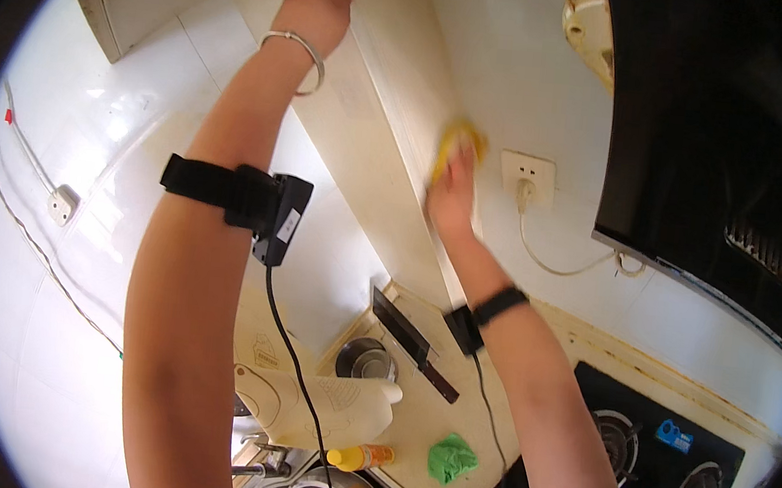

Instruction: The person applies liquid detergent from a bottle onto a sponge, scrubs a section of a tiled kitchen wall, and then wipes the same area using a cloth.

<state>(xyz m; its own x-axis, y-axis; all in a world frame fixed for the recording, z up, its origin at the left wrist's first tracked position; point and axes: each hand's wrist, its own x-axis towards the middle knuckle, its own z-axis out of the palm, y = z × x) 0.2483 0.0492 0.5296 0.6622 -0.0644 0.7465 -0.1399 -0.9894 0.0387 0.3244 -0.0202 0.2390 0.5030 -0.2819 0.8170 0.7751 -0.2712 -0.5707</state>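
My right hand (454, 197) presses a yellow cloth (457, 145) against the side of a cream boxed-in column (364, 151), left of a wall socket. Cloth and fingers are slightly blurred. At the top of the view, my left hand (313, 14) is raised with its fingers curled, close to or touching the front of the same column. Those fingers are mostly hidden, so I cannot tell whether anything is in them. A metal bangle (319, 74) circles the left wrist. Each forearm wears a black strap with a small cabled device.
A cleaver (401, 325) stands on the counter by a metal pot (363, 359). Nearby are a white jug (321, 405), a yellow bottle (362, 457) and a green cloth (452, 460). A black range hood (706, 146) overhangs the gas hob (650, 476). A plug occupies the wall socket (528, 176).
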